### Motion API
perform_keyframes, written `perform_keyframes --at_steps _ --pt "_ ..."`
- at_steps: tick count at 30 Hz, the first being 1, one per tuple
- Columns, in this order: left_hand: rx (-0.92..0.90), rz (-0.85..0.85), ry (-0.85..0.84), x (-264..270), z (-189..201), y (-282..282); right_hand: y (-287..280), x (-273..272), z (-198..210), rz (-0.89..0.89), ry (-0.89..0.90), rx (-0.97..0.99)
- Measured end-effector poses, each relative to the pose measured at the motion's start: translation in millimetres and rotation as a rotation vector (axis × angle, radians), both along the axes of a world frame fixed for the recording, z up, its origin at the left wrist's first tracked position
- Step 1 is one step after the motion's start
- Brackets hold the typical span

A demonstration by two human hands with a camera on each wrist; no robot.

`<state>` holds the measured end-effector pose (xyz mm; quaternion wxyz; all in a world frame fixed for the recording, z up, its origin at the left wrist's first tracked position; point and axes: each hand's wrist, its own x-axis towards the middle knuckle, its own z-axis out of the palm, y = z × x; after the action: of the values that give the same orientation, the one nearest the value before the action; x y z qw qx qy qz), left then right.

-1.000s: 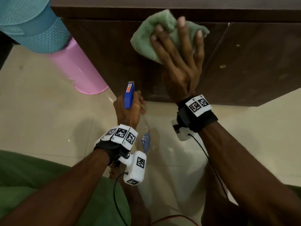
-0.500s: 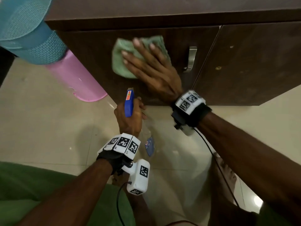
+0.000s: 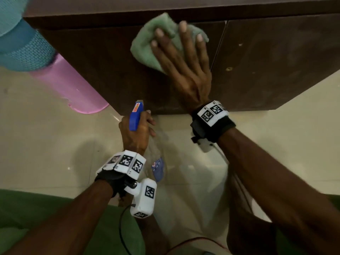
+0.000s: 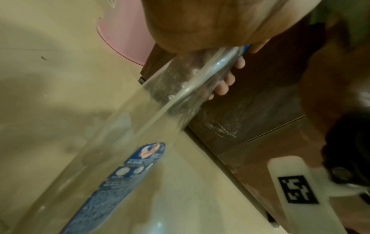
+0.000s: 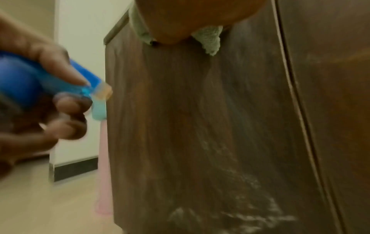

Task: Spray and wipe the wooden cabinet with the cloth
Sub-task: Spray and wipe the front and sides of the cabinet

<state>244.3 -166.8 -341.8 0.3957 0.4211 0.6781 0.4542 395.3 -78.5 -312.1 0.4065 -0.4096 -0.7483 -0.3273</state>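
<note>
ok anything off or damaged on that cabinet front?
No damage visible. White foamy streaks sit low on the cabinet door, below where the right hand presses the green cloth. That looks like unwiped spray, not a defect.

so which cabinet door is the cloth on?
The left door: the right hand presses the green cloth flat there, left of the seam; the right door is untouched.

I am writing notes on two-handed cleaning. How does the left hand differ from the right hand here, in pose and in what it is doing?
The left hand curls round the neck of the spray bottle, while the right hand lies flat with straight, spread fingers on the green cloth. The left hand hangs low, near the cabinet's bottom edge; the right hand presses high on the cabinet door. Both wear wrist bands with printed markers.
</note>
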Motion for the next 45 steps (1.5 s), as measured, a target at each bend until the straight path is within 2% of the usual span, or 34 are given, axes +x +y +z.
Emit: perform_keyframes --at_steps 2,6,8,10,14,19,21,24,28,30,32,33,34,35,37,39,41,45 --pt "0.015 0.031 0.015 -3 1 3 -7 -3 -2 -0.048 0.052 -0.032" --pt "0.023 0.022 0.084 1 6 6 -22 27 -71 0.174 -0.244 -0.32" --pt "0.043 -0.026 0.092 6 7 8 -27 43 -89 0.199 -0.276 -0.406" --pt "0.043 -0.046 0.084 11 4 9 -35 43 -89 0.172 -0.153 -0.416" --pt "-0.012 -0.035 0.035 21 3 9 -54 36 -67 -0.043 0.293 -0.286" --pt "0.019 -0.105 -0.02 38 9 19 -61 48 -29 -0.061 0.734 -0.095" --pt "0.025 -0.117 -0.013 41 9 22 -49 51 -10 -0.009 0.788 -0.007" --pt "0.013 -0.132 -0.01 45 9 22 -21 41 -8 -0.061 0.673 0.007" --pt "-0.003 -0.144 0.008 42 10 18 -14 32 -51 -0.081 0.596 -0.118" --pt "-0.019 -0.149 0.041 41 11 16 -26 35 -80 -0.04 0.539 -0.281" --pt "-0.023 -0.141 0.06 43 14 16 -41 35 -99 0.017 0.432 -0.539" --pt "-0.027 -0.141 0.062 44 14 14 -46 35 -102 0.038 0.423 -0.671" --pt "-0.028 -0.145 0.061 44 13 12 -51 33 -96 0.038 0.47 -0.72" --pt "-0.026 -0.145 0.054 45 13 11 -52 32 -87 0.037 0.569 -0.701" --pt "-0.026 -0.122 0.052 44 12 11 -48 28 -61 0.041 0.799 -0.509" --pt "-0.031 -0.094 0.039 43 11 12 -41 19 -48 0.034 0.861 -0.347" --pt "-0.037 -0.069 0.025 40 10 13 -41 7 -54 0.028 0.7 -0.376" --pt "-0.017 -0.05 0.042 33 9 17 -23 14 -96 0.095 0.19 -0.44"
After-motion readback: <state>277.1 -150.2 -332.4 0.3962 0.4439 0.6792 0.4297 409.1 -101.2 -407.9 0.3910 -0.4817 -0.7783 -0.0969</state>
